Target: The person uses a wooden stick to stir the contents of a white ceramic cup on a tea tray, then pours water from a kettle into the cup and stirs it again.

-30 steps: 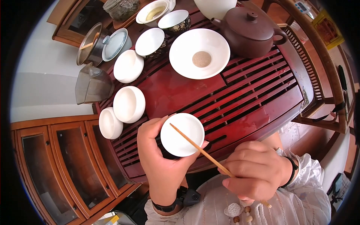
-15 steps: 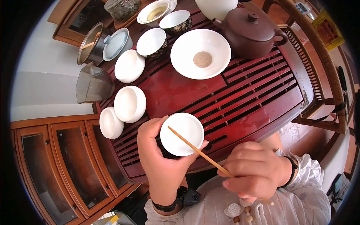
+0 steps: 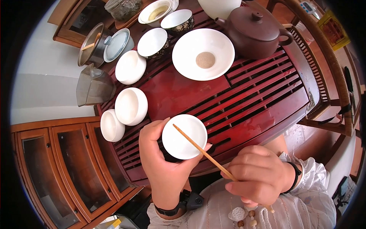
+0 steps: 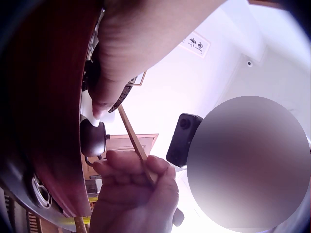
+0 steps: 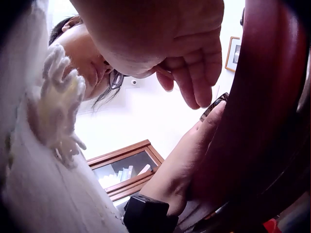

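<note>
White inside, with a dark patterned wall showing in the wrist views, the small cup (image 3: pixel 179 145) sits in the left grip (image 3: pixel 164 170) above the near edge of the desk (image 3: pixel 175 91). Thumb and fingers curl around its sides, probably to leave the mouth clear and steady the wall; whether its foot touches the slats cannot be told. The right grip (image 3: pixel 263 171) lies just beyond that same edge, pinching a thin wooden stick (image 3: pixel 211 159) between thumb and forefinger, its other fingers curled. Held slantwise well behind the tip, the stick reaches over the rim into the mouth, likely so the knuckles do not block the view; contact inside is unclear. Toward the far edge stands a wide white bowl (image 3: pixel 185 57), with the brown teapot (image 3: pixel 255 34) beside it near the far right corner. White cups (image 3: pixel 131 108) line the left edge, seemingly leaving the middle as working room.
</note>
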Tool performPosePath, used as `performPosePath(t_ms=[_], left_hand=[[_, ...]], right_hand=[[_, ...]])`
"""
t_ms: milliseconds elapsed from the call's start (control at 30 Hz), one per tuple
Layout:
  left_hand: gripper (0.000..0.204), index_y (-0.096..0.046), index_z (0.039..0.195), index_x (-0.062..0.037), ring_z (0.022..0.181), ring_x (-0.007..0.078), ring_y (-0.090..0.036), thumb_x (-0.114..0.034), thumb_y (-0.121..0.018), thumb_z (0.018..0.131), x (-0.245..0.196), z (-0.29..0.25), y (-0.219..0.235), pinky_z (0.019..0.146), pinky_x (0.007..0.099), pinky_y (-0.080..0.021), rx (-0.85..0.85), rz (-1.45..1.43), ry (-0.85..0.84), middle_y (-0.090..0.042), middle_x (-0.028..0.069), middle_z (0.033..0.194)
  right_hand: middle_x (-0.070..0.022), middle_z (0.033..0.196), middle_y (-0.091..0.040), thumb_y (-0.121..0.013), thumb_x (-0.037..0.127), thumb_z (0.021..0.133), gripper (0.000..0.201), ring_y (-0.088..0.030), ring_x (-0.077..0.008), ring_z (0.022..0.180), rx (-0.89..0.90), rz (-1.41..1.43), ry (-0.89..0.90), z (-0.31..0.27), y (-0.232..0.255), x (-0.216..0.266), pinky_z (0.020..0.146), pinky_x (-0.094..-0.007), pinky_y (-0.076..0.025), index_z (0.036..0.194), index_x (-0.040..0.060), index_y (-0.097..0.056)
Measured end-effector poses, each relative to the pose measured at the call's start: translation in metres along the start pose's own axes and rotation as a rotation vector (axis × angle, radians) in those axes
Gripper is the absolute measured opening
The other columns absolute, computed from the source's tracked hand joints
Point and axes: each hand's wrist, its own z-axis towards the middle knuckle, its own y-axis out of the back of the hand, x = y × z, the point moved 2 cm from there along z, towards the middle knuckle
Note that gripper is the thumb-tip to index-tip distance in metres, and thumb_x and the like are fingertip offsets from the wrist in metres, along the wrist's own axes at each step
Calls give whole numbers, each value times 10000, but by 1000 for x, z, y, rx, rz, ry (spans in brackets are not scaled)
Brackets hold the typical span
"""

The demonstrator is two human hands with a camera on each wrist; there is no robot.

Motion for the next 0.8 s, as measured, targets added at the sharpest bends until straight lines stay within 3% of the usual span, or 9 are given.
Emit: performPosePath(t_ms=[167, 233, 367, 433, 533, 667, 733, 800], left_hand=[[846, -462, 1213, -60, 1074, 184, -540, -100, -941, 517, -2, 0, 0, 938, 343, -468, -5, 55, -54, -513, 63, 1168], [845, -462, 1214, -60, 1072, 183, -540, -96, -940, 518, -1, 0, 0, 937, 342, -469, -1, 31, -30, -513, 63, 1168], [843, -463, 1216, -60, 1070, 179, -540, -88, -938, 521, -1, 0, 0, 936, 341, -469, -3, 15, -31, -515, 62, 1163], [841, -462, 1216, -60, 1069, 177, -540, -85, -937, 522, -1, -1, 1, 935, 340, -469, -3, 22, -38, -516, 62, 1161], [841, -462, 1216, -61, 1066, 175, -540, -82, -936, 522, -2, -1, 0, 934, 338, -469, 2, 9, -23, -516, 60, 1160], [843, -462, 1216, -63, 1065, 176, -540, -82, -936, 519, -1, 0, 0, 933, 335, -468, -1, 17, -27, -513, 56, 1160], [844, -462, 1217, -65, 1065, 175, -539, -82, -936, 519, -1, 0, 1, 933, 334, -468, -1, 18, -32, -512, 54, 1159], [845, -462, 1218, -66, 1065, 175, -539, -83, -936, 519, -2, 0, 0, 932, 334, -468, 1, 17, -39, -512, 53, 1157]], right_hand=[[-108, 840, -569, -674, 127, 758, 198, -580, -254, 709, -2, 99, 10, 1, 2, -3, 624, -342, -474, 900, 7, -606], [-109, 832, -568, -661, 125, 758, 187, -580, -253, 709, 24, -49, 18, 1, 2, 1, 624, -344, -475, 894, 8, -606], [-109, 825, -569, -655, 118, 759, 177, -580, -251, 707, 5, -17, 11, 1, -1, 0, 622, -347, -476, 889, 8, -606], [-122, 845, -630, -502, 210, 960, 192, -616, -246, 689, 13, 67, 22, -2, 0, -4, 642, -356, -490, 995, 33, -568], [-128, 860, -637, -504, 204, 963, 186, -616, -243, 690, 57, -97, 36, -4, 0, 1, 641, -351, -495, 1008, 33, -564], [-134, 870, -641, -505, 198, 963, 185, -616, -243, 692, 37, -17, 5, -1, -3, -1, 629, -349, -496, 1022, 32, -558], [-112, 815, -566, -649, 121, 760, 187, -580, -256, 704, -16, 118, 19, 2, -2, -3, 617, -350, -487, 898, 0, -610], [-113, 816, -567, -646, 121, 761, 186, -581, -256, 704, -9, 55, 28, 1, -1, -2, 616, -349, -486, 898, 0, -610]])
